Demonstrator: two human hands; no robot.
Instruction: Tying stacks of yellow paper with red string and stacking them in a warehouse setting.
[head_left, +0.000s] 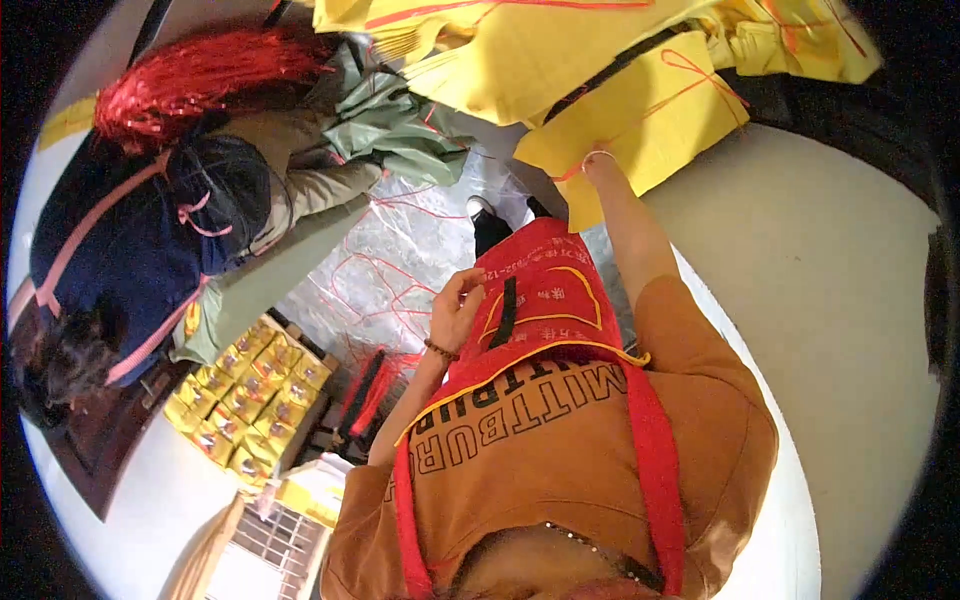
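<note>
Two bare hands of mine are at work, well apart from each other. My left hand [458,310] is in front of my apron [550,250], its fingers loosely bent and free of anything I can make out, with a dark beaded bracelet [440,350] round the wrist. My right hand [595,167] reaches forward to the near edge of a yellow sheet [665,115]; most of it is hidden there, so I cannot tell whether it is gripping. A pale band sits round that wrist, and a thin red cord loops over the sheet to its right. Just beyond the sheet, more yellow material [480,70] spreads in a folded heap. Below, to the left, red strings lie loosely over clear plastic on the floor [330,290], near a white shoe [480,207]. Further left, a person in dark blue [125,250] bends over beside green-grey cloth [400,120] and a shiny red bundle [205,85]. Nearer me on that side, yellow packets [245,400] stand in close rows
</note>
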